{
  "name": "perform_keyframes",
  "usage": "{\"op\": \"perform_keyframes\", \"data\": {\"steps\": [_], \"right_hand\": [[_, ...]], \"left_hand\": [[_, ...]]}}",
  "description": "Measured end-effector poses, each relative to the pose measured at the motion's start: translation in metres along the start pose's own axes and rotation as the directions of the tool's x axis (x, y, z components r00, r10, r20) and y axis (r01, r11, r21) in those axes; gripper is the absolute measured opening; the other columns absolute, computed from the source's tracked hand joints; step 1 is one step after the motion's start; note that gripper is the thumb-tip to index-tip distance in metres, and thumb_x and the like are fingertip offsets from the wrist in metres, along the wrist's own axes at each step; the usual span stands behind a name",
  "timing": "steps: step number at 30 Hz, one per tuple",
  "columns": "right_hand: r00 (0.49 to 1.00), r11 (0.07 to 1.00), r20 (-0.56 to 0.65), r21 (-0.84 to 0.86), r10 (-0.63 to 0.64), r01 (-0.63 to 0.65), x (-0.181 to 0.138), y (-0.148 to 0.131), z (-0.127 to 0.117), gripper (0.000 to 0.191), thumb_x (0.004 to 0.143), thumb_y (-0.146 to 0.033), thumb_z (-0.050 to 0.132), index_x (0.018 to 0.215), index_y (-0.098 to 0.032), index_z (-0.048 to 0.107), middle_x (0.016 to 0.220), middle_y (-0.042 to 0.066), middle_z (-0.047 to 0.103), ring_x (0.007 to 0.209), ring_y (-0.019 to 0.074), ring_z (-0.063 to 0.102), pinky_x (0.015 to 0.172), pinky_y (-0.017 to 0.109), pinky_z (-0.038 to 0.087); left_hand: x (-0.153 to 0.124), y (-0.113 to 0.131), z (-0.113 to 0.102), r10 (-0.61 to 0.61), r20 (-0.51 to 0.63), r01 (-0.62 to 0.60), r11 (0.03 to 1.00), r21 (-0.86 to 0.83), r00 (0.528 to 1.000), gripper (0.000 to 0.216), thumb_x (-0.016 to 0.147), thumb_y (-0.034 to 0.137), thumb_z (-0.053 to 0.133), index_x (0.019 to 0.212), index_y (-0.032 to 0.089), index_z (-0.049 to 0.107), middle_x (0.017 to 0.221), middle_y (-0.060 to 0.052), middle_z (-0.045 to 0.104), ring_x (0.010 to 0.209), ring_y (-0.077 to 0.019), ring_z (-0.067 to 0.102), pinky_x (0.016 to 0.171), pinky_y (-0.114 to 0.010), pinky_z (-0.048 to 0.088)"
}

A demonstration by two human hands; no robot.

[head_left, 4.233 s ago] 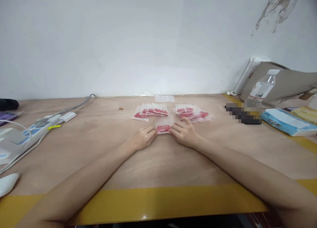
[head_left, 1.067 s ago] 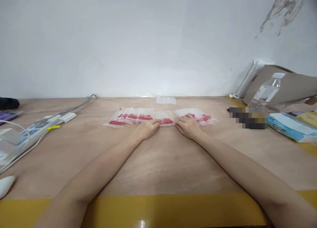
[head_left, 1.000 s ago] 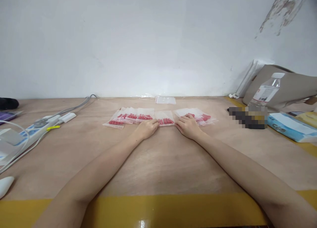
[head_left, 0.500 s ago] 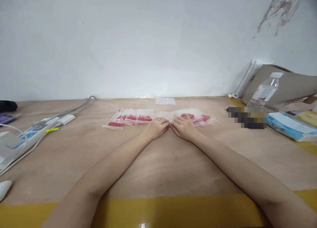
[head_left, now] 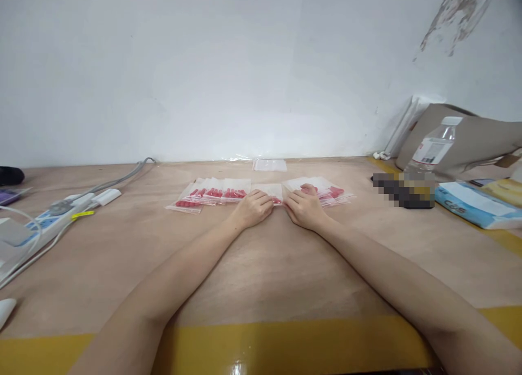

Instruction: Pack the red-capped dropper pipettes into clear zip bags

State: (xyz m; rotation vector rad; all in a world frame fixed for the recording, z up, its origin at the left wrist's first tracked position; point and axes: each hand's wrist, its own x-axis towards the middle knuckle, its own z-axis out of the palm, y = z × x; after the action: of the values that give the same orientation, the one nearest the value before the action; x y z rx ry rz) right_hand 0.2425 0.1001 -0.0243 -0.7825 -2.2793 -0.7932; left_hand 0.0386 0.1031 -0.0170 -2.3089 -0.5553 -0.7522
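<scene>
Between my two hands lies a small clear zip bag (head_left: 273,191) with a little red showing along its near edge. My left hand (head_left: 255,208) is closed, its fingers curled on the bag's near left corner. On the bag's right edge, the fingers of my right hand (head_left: 304,207) are bent and pressed together. Fingertips and thumbs are partly hidden. To the left, several similar bags (head_left: 214,192) holding red pieces overlap in a row. More bags with red pieces (head_left: 335,192) overlap just beyond and right of my right hand.
A flat clear packet (head_left: 269,165) lies by the wall. At left are a power strip (head_left: 53,220) and cables. A tissue pack (head_left: 477,205), a plastic bottle (head_left: 437,147), a blurred dark object (head_left: 403,191) and a grey bag (head_left: 485,138) stand or lie at right.
My hands have moved slightly apart, leaving more of the bag between them in sight. The whole view has shifted a little; the other bags have not visibly moved.
</scene>
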Motion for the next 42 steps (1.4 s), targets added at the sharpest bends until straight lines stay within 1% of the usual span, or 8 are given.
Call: {"op": "perform_keyframes", "data": {"steps": [5, 12, 17, 20, 27, 31, 35, 42], "right_hand": [[0.997, 0.998, 0.031, -0.009, 0.065, -0.064, -0.009, 0.01, -0.006, 0.026, 0.087, -0.02, 0.038, 0.073, -0.016, 0.059, 0.069, 0.003, 0.06, 0.069, 0.0138, 0.047, 0.088, 0.037, 0.02], [0.993, 0.995, 0.069, 0.01, 0.094, -0.095, -0.007, 0.01, -0.009, 0.028, 0.087, -0.021, 0.038, 0.071, -0.017, 0.06, 0.067, 0.003, 0.061, 0.068, 0.0139, 0.047, 0.089, 0.039, 0.02], [0.975, 0.987, 0.159, 0.019, 0.157, -0.162, -0.01, 0.011, -0.012, 0.022, 0.086, -0.031, 0.043, 0.092, -0.019, 0.061, 0.09, 0.006, 0.064, 0.087, 0.0195, 0.052, 0.093, 0.043, 0.018], [0.924, 0.941, 0.178, -0.073, 0.338, -0.331, -0.013, 0.014, -0.015, 0.041, 0.08, -0.039, 0.05, 0.114, -0.015, 0.052, 0.113, 0.014, 0.057, 0.103, 0.0271, 0.047, 0.094, 0.05, 0.016], [0.817, 0.868, 0.296, -0.125, 0.495, -0.48, -0.01, 0.011, -0.017, 0.032, 0.072, -0.025, 0.051, 0.1, -0.015, 0.06, 0.108, 0.013, 0.06, 0.095, 0.0277, 0.055, 0.09, 0.047, 0.024], [0.829, 0.882, 0.314, -0.07, 0.462, -0.465, -0.008, 0.01, -0.014, 0.024, 0.078, -0.016, 0.046, 0.091, -0.018, 0.066, 0.102, 0.01, 0.065, 0.089, 0.0232, 0.059, 0.083, 0.039, 0.032], [0.876, 0.906, 0.288, 0.06, 0.387, -0.42, -0.01, 0.012, -0.006, 0.023, 0.084, -0.018, 0.045, 0.086, -0.021, 0.068, 0.099, 0.006, 0.066, 0.086, 0.0193, 0.06, 0.076, 0.033, 0.038], [0.947, 0.879, 0.171, 0.355, 0.273, -0.318, -0.001, -0.007, 0.008, 0.022, 0.086, -0.022, 0.046, 0.092, -0.02, 0.068, 0.094, 0.005, 0.067, 0.087, 0.0153, 0.06, 0.078, 0.028, 0.044]], "left_hand": [[-0.018, -0.011, -0.013, -0.041, 0.081, 0.04, 0.999, 0.012, 0.996, 0.021, 0.089, 0.016, 0.039, 0.078, 0.015, 0.057, 0.079, -0.006, 0.063, 0.077, -0.0165, 0.057, 0.074, -0.031, 0.046], [-0.021, -0.008, -0.012, -0.259, 0.144, 0.261, 0.965, 0.005, 0.955, 0.022, 0.091, 0.015, 0.036, 0.083, 0.013, 0.056, 0.083, -0.009, 0.062, 0.074, -0.0179, 0.061, 0.067, -0.03, 0.048], [-0.014, -0.008, -0.008, -0.372, 0.121, 0.391, 0.876, -0.282, 0.92, 0.02, 0.091, 0.014, 0.033, 0.105, 0.015, 0.048, 0.108, -0.009, 0.059, 0.094, -0.0151, 0.059, 0.077, -0.026, 0.048], [-0.018, -0.02, -0.012, -0.406, 0.159, 0.436, 0.84, -0.324, 0.9, 0.025, 0.091, 0.015, 0.033, 0.114, 0.017, 0.043, 0.104, -0.006, 0.061, 0.093, -0.0151, 0.06, 0.08, -0.028, 0.048], [-0.043, -0.055, -0.041, -0.359, 0.22, 0.389, 0.914, -0.116, 0.907, 0.021, 0.088, 0.017, 0.034, 0.106, 0.016, 0.046, 0.108, -0.009, 0.059, 0.086, -0.0178, 0.059, 0.074, -0.029, 0.047], [-0.051, -0.059, -0.05, -0.354, 0.232, 0.377, 0.925, -0.059, 0.906, 0.011, 0.083, 0.023, 0.044, 0.088, 0.016, 0.052, 0.082, -0.004, 0.063, 0.073, -0.019, 0.057, 0.072, -0.034, 0.045], [-0.041, -0.045, -0.046, -0.355, 0.186, 0.365, 0.931, -0.022, 0.916, 0.02, 0.079, 0.032, 0.053, 0.09, 0.015, 0.054, 0.097, -0.007, 0.061, 0.091, -0.0251, 0.052, 0.083, -0.041, 0.039], [-0.009, -0.003, -0.016, -0.193, 0.177, 0.213, 0.971, -0.107, 0.965, 0.023, 0.084, 0.034, 0.052, 0.099, 0.018, 0.058, 0.099, -0.006, 0.061, 0.095, -0.0211, 0.052, 0.082, -0.035, 0.04]]}}
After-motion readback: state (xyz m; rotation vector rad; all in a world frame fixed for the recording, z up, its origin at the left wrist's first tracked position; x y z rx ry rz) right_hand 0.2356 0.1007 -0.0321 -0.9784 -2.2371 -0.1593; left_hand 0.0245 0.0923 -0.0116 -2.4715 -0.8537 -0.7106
